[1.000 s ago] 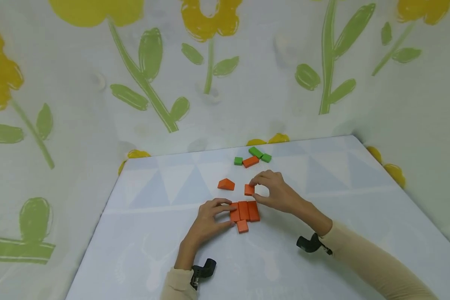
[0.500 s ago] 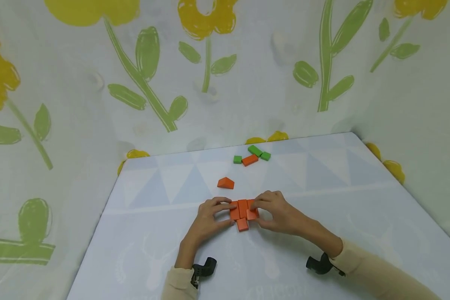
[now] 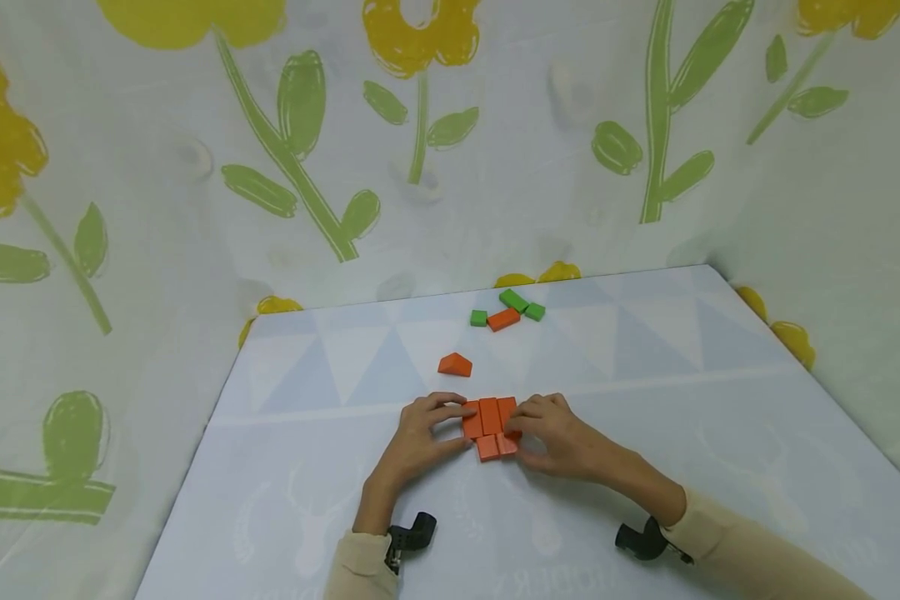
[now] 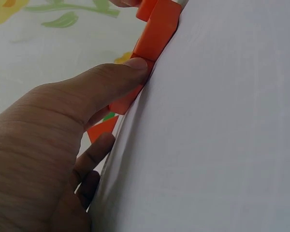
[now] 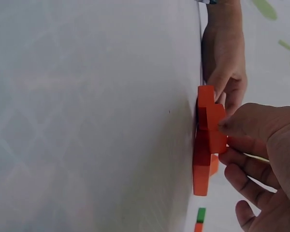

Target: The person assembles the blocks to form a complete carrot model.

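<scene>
While black wrist camera (image 3: 412, 533) sits nearest, by left beige cuff (image 3: 363, 552), right hand (image 3: 558, 437) pinches small orange block (image 3: 507, 446) between thumb and fingers, just beside second small orange block (image 3: 487, 449). Left hand (image 3: 420, 429) grips leftmost orange oblong (image 3: 472, 425), thumb and finger curled round it. Middle orange oblong (image 3: 490, 416) and rightmost orange oblong (image 3: 507, 407) complete row. Beyond, orange wedge (image 3: 455, 365) lies on pale triangle-patterned table (image 3: 307, 483). Farther: orange bar (image 3: 504, 319), left green block (image 3: 479, 318), right green block (image 3: 535, 312), green bar (image 3: 513, 301). Behind, flower-print wall (image 3: 495, 217).

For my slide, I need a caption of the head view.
Left hand holds a row of three orange blocks; right hand pinches a smaller orange block.
</scene>
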Available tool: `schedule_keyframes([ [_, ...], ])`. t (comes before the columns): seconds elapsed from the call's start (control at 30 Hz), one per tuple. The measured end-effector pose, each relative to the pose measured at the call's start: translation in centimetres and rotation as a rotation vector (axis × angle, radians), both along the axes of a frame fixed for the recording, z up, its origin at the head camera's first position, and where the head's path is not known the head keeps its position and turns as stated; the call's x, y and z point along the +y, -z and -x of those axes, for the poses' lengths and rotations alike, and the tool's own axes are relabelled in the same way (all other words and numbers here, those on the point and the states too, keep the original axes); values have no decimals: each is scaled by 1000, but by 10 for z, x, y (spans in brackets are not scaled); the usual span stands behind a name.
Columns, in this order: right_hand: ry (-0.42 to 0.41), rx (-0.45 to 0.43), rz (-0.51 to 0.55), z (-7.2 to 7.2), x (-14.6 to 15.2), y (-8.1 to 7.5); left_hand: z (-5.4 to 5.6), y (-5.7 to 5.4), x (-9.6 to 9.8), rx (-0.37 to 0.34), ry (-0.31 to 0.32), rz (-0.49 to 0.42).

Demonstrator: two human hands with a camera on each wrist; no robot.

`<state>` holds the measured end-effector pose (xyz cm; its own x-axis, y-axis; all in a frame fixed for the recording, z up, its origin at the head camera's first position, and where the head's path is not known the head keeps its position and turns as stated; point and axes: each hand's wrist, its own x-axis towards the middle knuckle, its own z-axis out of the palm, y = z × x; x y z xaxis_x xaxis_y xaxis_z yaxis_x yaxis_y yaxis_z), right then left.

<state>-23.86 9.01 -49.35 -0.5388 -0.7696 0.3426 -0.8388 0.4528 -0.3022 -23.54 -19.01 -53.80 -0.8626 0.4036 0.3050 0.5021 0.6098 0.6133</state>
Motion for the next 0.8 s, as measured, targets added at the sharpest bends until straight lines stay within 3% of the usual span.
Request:
schedule_keyframes([
  [0.43,-20,26,14,2,-1,6,1,2,0,22,-8,10],
  [0.8,-32,42,40,2,-2,11,0,1,0,0,-13,5],
])
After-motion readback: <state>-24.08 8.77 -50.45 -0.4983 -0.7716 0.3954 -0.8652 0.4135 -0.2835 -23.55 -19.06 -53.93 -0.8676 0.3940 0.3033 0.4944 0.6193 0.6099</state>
